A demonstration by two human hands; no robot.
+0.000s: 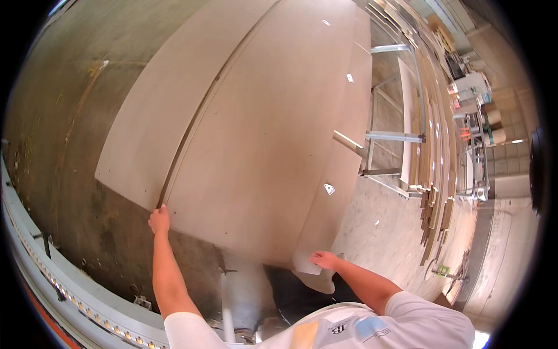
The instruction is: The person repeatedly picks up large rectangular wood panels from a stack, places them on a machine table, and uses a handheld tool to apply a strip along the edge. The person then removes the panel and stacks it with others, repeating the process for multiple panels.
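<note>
Large flat brownish-grey boards fill the middle of the head view. A wide board lies in the centre, with a narrower board along its left and a dark gap between them. My left hand is closed on the wide board's near left corner, at the end of that gap. At the near right corner, my right hand has its fingers curled at the end of a long strip of board bearing white labels. The boards' undersides and the fingertips beneath are hidden.
A metal frame rack stands right of the boards, beside long stacked wooden strips. A pale machine rail curves along the lower left. Behind my right hand is a dark object. Concrete floor stretches left.
</note>
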